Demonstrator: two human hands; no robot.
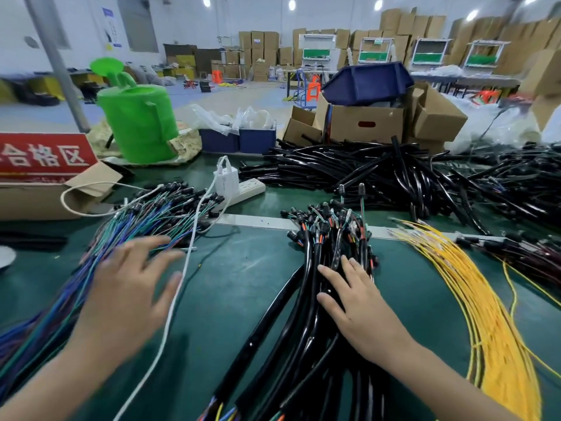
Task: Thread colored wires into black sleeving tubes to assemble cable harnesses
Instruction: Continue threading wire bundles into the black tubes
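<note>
— Where are the hands?

— Both are low over the green table (243, 275). The right hand (361, 311) lies flat on a bundle of sleeved cables (306, 344) in the middle, fingers straight and slightly spread. It presses on them but has nothing in its grasp.

— And the left one?

— The left hand (130, 287) is spread wide over the near end of the blue and green wires (145, 214) on the left. Its fingers are straight and hold nothing. It is blurred, so I can't tell whether the fingertips touch the wires or hang just above them.

— What do the sleeved cables look like?

— Black tubes with coloured wire ends and small black plugs poking out at the far end. More coloured tips show at the bottom edge.

— Where are the loose tubes?

— A big heap of black tubes (364, 168) lies across the back of the table, beyond the bundle and running off to the right.

— Anything else nearby?

— A fan of yellow wires (473, 287) is just right of the right hand. A white cord (179, 299) runs between the two hands, up to a charger (226, 177) plugged into a power strip (250, 187). Behind the tube heap stands a cardboard box (364, 123), and a red sign (45, 154) leans at the far left.
</note>
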